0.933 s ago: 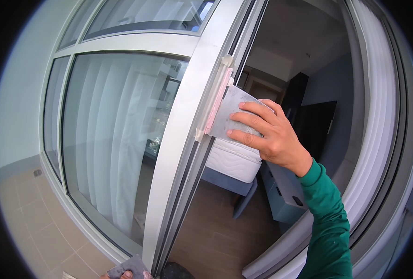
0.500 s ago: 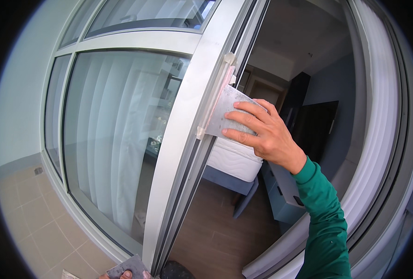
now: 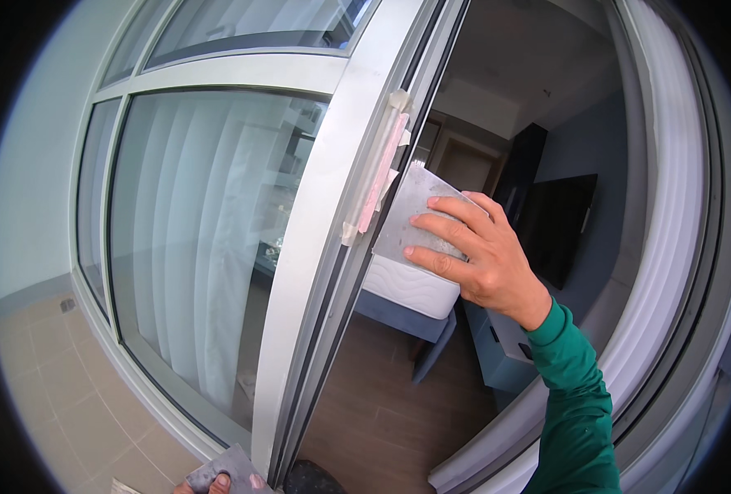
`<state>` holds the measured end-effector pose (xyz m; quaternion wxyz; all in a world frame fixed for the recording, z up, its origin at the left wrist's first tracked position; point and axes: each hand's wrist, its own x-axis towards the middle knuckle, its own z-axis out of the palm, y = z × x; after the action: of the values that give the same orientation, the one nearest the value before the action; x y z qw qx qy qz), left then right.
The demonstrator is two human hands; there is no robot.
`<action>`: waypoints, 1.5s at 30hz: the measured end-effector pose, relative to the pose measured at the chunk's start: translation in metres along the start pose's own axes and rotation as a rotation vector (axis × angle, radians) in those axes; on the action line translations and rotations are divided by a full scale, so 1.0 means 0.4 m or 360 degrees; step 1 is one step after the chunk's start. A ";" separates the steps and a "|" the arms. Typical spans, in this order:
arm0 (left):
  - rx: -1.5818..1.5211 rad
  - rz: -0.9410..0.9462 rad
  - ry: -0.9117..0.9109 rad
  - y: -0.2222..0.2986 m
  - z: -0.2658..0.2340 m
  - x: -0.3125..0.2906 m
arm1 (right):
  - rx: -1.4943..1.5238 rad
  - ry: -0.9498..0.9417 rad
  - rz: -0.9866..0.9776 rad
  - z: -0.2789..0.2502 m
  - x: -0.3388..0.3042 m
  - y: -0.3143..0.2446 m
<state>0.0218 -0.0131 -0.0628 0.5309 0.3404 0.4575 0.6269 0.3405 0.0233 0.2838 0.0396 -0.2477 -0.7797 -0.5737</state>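
My right hand (image 3: 497, 259) grips a flat grey metal filling knife (image 3: 405, 216), its fingers spread over the blade's face. The blade stands just right of a strip of pink filler (image 3: 384, 171) on the edge of the white sliding-door frame (image 3: 320, 193). Pieces of masking tape (image 3: 398, 100) border the strip, and some tape ends stick out toward the blade. At the bottom edge my left hand (image 3: 209, 487), mostly cut off, holds a second metal filling knife (image 3: 235, 468) with a dab of pink filler on it.
Glass panes (image 3: 209, 239) with a white curtain behind lie to the left, above a tiled floor (image 3: 77, 395). Through the doorway a bed (image 3: 407, 284), a wall-mounted television (image 3: 559, 218) and a low cabinet (image 3: 497, 346) show. A white curtain (image 3: 670, 272) hangs at the right.
My right hand and its filling knife have moved right and slightly down, off the filler strip, uncovering the strip's lower part. My left hand has barely moved.
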 end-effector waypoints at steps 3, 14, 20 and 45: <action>-0.0361 -0.0044 0.0014 0.002 0.031 0.019 | 0.0290 0.0089 0.0216 -0.041 -0.057 -0.149; -0.1391 -0.0193 -0.0509 0.073 0.320 0.041 | 0.1904 0.0297 0.1284 0.038 -0.150 -0.616; -0.1425 -0.0312 -0.0260 0.131 0.222 0.019 | 0.1004 -0.0394 0.0628 -0.024 -0.155 -0.441; -0.1208 -0.0477 -0.0127 -0.013 0.088 0.031 | -0.0648 -0.0098 0.0365 0.056 0.108 -0.166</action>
<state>0.0530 0.0066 -0.0560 0.7215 0.0741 0.2172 0.6532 0.2790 0.0441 0.2331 0.0301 -0.3550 -0.6155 -0.7030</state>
